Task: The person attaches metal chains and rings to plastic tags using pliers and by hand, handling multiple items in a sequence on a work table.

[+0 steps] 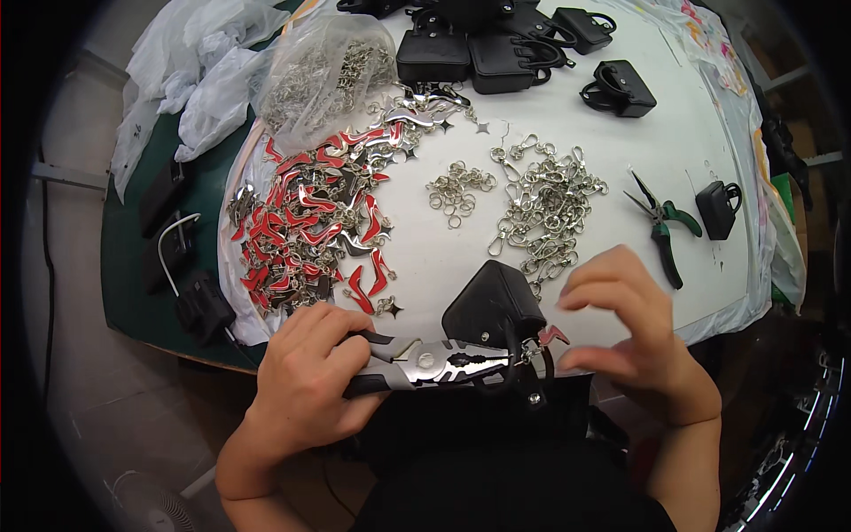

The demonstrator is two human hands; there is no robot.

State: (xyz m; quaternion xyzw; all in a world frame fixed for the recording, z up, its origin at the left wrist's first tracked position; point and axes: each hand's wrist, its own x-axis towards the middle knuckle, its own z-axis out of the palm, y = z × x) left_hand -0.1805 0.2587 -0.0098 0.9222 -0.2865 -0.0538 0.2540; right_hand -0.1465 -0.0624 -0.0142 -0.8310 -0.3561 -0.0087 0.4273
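Note:
My left hand (306, 377) is closed around the handles of grey-and-black pliers (425, 362). The jaws point right and meet small metal links at the handle of a miniature black handbag (490, 306); whether they grip a link is too small to tell. The little bag lies tilted at the table's near edge, its strap with a snap hanging down. A red high-heel charm (554, 335) dangles beside the links. Just right of the charm, my right hand (643, 328) is open, thumb and fingers curved apart with nothing between them.
Left on the white table lies a heap of red shoe charms (306, 208), below a clear bag of metal parts (328, 84). Silver rings (459, 191) and swivel clasps (550, 204) lie mid-table. Green-and-black needle-nose pliers (663, 226) and several miniature black handbags (622, 89) lie farther off.

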